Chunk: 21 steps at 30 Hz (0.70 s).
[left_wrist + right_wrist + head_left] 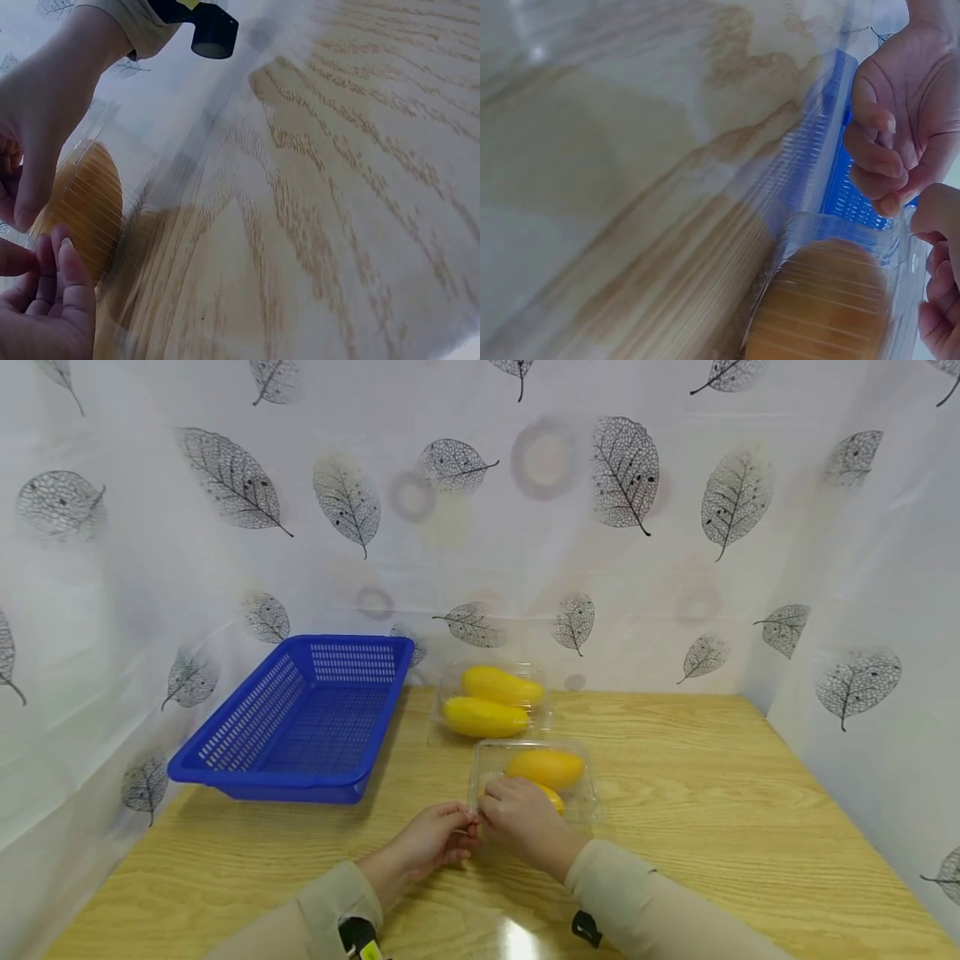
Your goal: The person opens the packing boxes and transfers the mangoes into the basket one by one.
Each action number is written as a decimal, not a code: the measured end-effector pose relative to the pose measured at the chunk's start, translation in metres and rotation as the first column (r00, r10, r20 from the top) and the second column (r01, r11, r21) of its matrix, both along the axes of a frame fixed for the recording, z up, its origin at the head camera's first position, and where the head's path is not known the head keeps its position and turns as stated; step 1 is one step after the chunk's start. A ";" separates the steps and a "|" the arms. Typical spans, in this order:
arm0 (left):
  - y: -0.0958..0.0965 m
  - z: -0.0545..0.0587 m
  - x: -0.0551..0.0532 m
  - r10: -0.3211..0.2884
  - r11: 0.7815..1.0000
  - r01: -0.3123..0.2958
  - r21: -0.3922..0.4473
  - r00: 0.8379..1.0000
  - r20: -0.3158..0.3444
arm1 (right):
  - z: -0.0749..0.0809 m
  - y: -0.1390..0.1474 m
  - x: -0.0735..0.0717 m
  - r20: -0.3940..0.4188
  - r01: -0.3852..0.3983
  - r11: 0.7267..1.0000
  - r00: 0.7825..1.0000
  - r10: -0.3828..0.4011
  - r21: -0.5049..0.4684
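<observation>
A clear plastic box (589, 793) stands on the table with two orange-yellow mangoes (546, 767) in it. At its near left corner my left hand (438, 839) pinches the rim between thumb and forefinger, the other fingers loosely bent. My right hand (525, 822) reaches over the box's left part and grips the edge right beside the left fingertips, covering much of the nearer mango. Seen from the right wrist, the left hand (911, 112) and the right fingers (939, 270) meet at the box corner. A mango (94, 202) shows through the ribbed wall in the left wrist view.
Just behind, another clear box (546, 720) holds two longer yellow fruits (486, 717). A blue slotted plastic basket (375, 727) stands at the back left. Leaf-printed white sheeting (480, 568) hangs behind the wooden table (697, 827) and along its sides.
</observation>
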<state>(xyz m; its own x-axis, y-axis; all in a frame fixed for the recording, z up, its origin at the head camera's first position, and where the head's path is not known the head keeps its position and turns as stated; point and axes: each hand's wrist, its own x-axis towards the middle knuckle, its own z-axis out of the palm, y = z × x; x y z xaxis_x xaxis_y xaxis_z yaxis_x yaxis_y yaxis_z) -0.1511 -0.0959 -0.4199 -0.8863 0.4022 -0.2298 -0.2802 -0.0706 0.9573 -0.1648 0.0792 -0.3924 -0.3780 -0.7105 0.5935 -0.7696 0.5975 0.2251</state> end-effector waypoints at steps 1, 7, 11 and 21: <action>0.000 -0.001 0.000 0.003 1.000 -0.003 -0.001 1.000 -0.004 | -0.001 0.000 0.000 -0.003 -0.003 1.000 1.000 0.003 -0.001; 0.002 -0.001 0.000 0.024 1.000 -0.024 -0.010 1.000 -0.003 | -0.002 0.001 -0.003 -0.008 -0.027 1.000 1.000 0.027 -0.003; 0.003 -0.001 0.001 0.039 0.999 -0.039 -0.014 0.999 0.007 | -0.003 0.001 -0.005 -0.020 -0.051 0.999 0.998 0.051 -0.007; 0.004 -0.001 0.002 0.045 0.999 -0.045 -0.017 0.999 0.000 | -0.005 0.002 -0.008 -0.031 -0.095 0.995 0.995 0.095 -0.020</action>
<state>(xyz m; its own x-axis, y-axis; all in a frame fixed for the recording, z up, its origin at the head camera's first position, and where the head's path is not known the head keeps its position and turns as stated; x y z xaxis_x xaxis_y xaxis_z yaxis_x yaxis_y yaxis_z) -0.1495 -0.0922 -0.4205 -0.9030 0.3582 -0.2371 -0.2780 -0.0665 0.9583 -0.1725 0.0815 -0.3974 -0.2913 -0.7293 0.6191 -0.8162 0.5270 0.2368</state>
